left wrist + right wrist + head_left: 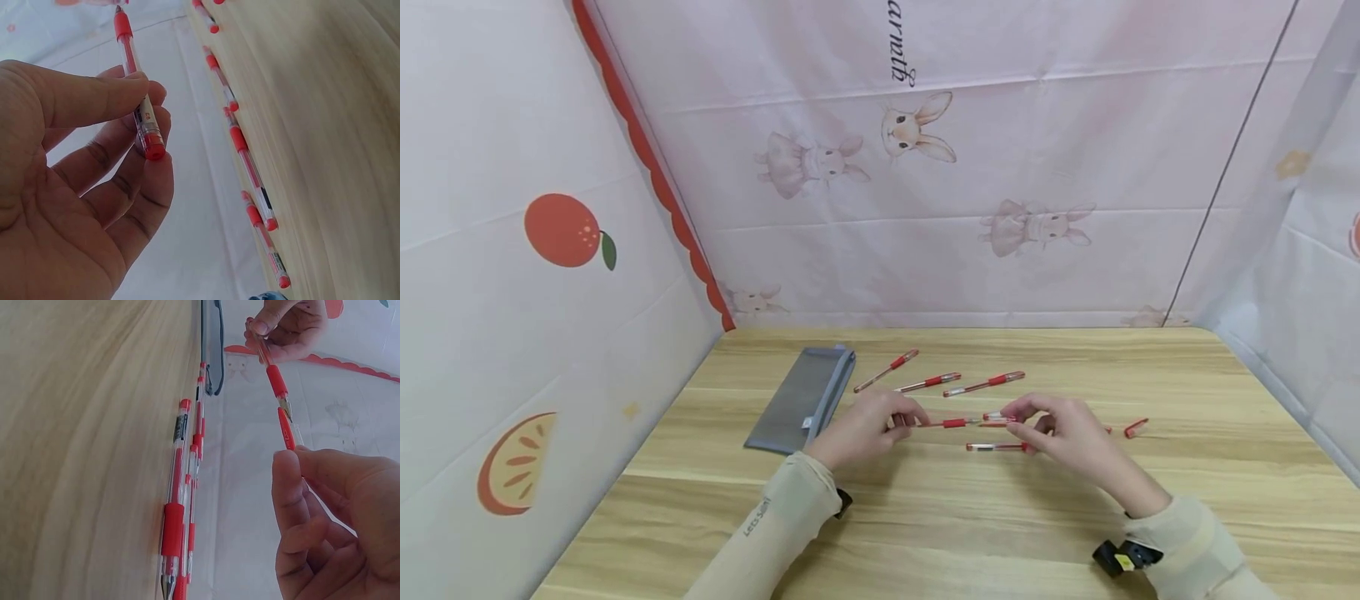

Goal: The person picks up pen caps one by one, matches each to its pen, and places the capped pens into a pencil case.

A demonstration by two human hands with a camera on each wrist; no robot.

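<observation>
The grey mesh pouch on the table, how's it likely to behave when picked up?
The pouch would probably sag, since its panel looks like thin mesh. It's likely light, lying almost flat. Rolling seems unlikely, given its broad shape.

a wood-grain table (955, 533) is bearing a grey pouch (792, 398); three red pens (932, 381) are lying beyond another pen (996, 447); a red cap (1137, 428) is resting rightmost
</observation>
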